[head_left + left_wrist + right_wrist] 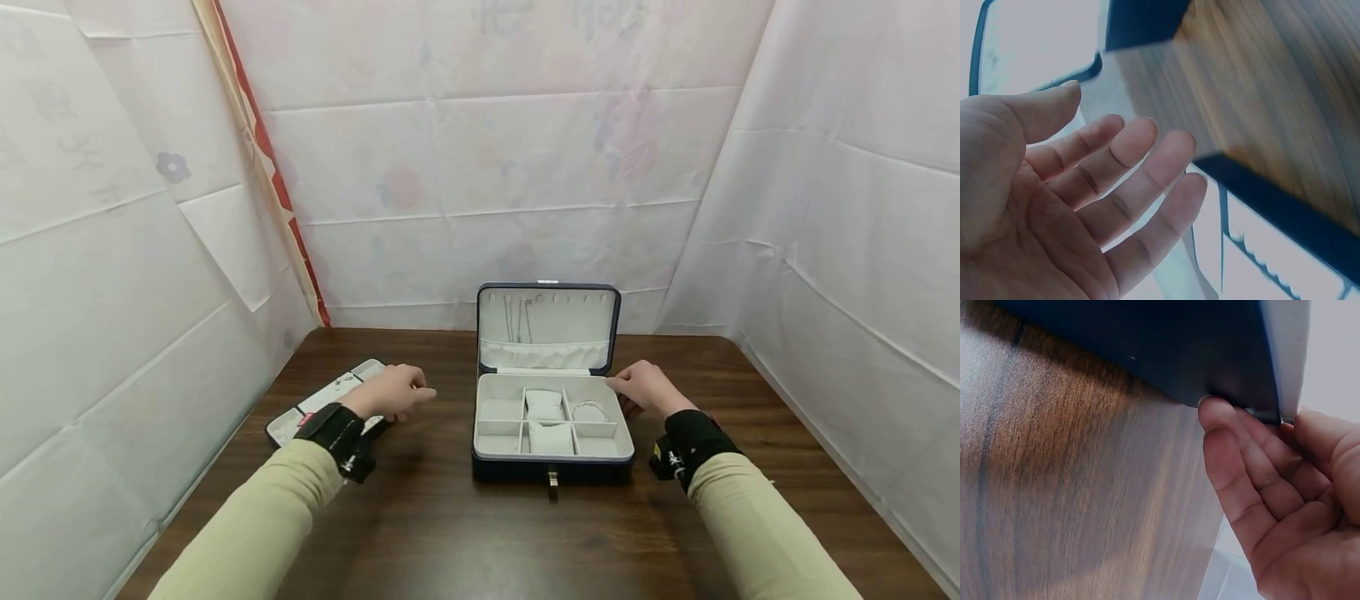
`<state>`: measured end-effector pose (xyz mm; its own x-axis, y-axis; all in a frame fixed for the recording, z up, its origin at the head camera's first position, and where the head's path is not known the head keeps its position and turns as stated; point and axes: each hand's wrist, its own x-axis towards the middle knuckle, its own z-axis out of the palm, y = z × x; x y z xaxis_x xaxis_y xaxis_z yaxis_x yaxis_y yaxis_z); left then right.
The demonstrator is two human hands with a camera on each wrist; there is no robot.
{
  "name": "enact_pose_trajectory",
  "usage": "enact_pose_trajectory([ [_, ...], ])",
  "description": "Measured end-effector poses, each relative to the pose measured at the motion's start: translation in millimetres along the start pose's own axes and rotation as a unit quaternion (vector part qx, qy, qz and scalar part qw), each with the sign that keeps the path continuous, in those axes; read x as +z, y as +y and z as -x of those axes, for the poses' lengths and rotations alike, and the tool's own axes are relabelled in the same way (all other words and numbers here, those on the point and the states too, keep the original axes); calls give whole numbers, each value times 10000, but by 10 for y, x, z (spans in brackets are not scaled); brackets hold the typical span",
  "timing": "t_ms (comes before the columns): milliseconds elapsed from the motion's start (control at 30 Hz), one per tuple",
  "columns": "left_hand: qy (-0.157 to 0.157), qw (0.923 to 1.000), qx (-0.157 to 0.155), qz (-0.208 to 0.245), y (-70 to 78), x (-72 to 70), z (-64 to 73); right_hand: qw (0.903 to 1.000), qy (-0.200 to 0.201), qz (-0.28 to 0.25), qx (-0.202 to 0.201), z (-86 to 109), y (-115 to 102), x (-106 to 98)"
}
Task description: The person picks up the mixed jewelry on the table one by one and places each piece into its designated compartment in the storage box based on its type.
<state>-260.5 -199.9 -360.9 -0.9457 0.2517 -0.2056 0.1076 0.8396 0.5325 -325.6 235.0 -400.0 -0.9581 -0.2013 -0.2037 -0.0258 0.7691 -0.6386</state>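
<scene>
A dark blue jewelry box [517, 472] with a pale lining stands with its lid [555, 312] raised. My right hand [647, 389] holds its right side near the rear corner. In the right wrist view, the thumb lies at the rim while the fingertips [1221, 412] press the dark wall. Inside are two white cushions [544, 405] and a bracelet around another pad at the right. Between the box and a pale tray [281, 427] on the left, my left hand [390, 392] hovers with loosely bent fingers and holds nothing; it hides part of the tray.
Thin necklaces [527, 321] hang from hooks inside the lid. A brass clasp [552, 481] sits on the box's front. The tray carries small jewelry pieces and a red item [305, 418]. White sheeting [487, 167] encloses the brown wooden table [480, 542] at the back and sides.
</scene>
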Motion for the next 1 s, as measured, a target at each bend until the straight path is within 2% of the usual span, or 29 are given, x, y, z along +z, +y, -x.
enact_pose_trajectory([
  [233, 128, 9999, -111, 21, -336, -208, 221, 10000, -14, -39, 81, 0, -16, 2],
  [533, 201, 9981, -574, -37, -767, -410, 518, 10000, -12, -44, 76, -16, -23, 12],
  [767, 268, 9936, -1099, 16, -1027, -475, 672, 9999, -21, -53, 134, -20, -49, -5],
  [1000, 182, 9889, -1469, 161, -1217, -479, 722, 9998, -34, -38, 171, -18, -42, -13],
])
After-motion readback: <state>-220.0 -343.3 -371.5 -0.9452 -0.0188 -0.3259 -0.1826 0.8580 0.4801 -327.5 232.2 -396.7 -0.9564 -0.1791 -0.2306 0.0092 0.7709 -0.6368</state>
